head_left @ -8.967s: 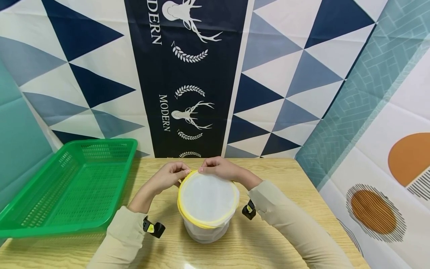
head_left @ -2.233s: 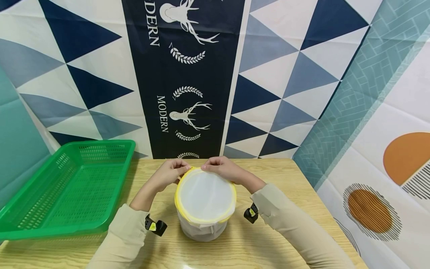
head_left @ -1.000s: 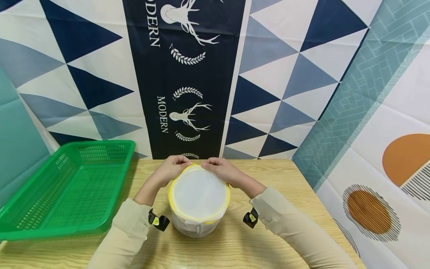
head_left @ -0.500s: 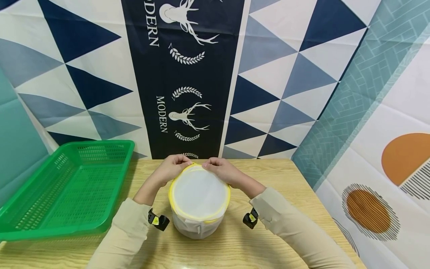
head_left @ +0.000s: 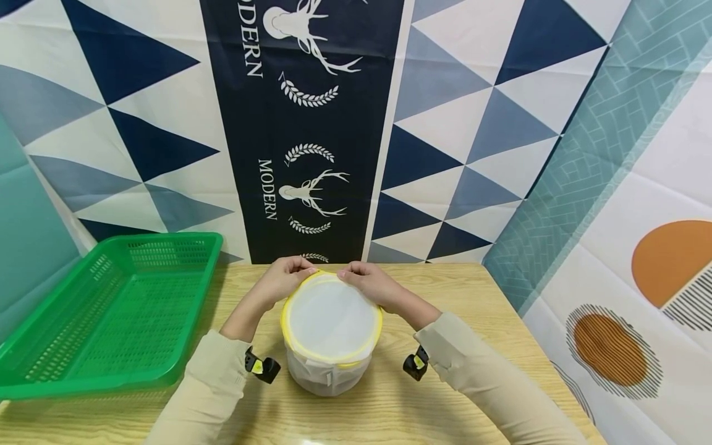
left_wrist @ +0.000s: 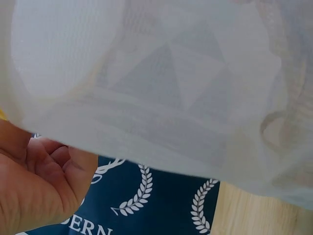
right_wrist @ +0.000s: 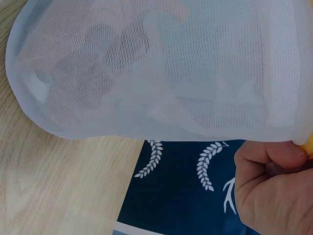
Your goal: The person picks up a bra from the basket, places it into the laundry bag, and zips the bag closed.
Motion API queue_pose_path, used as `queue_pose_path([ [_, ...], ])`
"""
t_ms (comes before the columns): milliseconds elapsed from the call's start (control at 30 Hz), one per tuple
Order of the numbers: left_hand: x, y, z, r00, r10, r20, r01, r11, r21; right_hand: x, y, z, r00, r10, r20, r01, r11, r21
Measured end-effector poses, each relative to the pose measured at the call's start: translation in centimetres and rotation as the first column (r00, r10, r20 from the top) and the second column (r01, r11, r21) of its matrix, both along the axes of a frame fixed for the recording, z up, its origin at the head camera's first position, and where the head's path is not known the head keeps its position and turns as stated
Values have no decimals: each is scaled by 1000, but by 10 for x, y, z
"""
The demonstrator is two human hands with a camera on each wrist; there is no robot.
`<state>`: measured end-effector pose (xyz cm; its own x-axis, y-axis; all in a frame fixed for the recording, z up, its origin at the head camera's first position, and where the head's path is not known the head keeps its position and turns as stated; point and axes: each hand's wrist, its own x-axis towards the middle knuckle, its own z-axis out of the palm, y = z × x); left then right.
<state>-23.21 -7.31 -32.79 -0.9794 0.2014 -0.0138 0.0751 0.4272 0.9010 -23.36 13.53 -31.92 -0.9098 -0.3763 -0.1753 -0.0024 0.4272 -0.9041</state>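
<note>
A cylindrical white mesh laundry bag [head_left: 334, 318] with yellow trim stands upright on the table, its round top facing up. At the far left of its rim my left hand [head_left: 283, 281] pinches the yellow edge between thumb and fingers. Just to the right, my right hand [head_left: 372, 284] grips the far edge, thumb on top and fingers curled behind. The left wrist view has the sheer side of the bag [left_wrist: 161, 107] filling most of the picture, with the left hand [left_wrist: 44, 181] at its lower left. In the right wrist view the right hand [right_wrist: 276, 183] holds the yellow-trimmed end.
A green perforated plastic basket [head_left: 191, 346] sits on the left of the wooden table [head_left: 445, 395]. Patterned cloth [head_left: 311, 123] hangs behind the table's far edge, with more covering along the right side. Each wrist carries a small black camera.
Since about two seconds ago the bag has shifted slightly left, with its far rim moving away. My left hand has moved a little farther back. Both hands keep their hold on the rim.
</note>
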Motion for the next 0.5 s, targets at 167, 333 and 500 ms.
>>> queue_pose_path([
  [167,0,-1,-2,1000,4,-2,-4,1000,5,0,2,-1,1000,-5,2,5,1000,3],
  [333,1,-3,-3,1000,7,12,-8,1000,12,0,2,-1,1000,-19,7,19,1000,-5],
  [500,1,-1,-3,1000,1,-4,-1,1000,-3,1,4,-2,1000,-25,-12,25,999,25],
])
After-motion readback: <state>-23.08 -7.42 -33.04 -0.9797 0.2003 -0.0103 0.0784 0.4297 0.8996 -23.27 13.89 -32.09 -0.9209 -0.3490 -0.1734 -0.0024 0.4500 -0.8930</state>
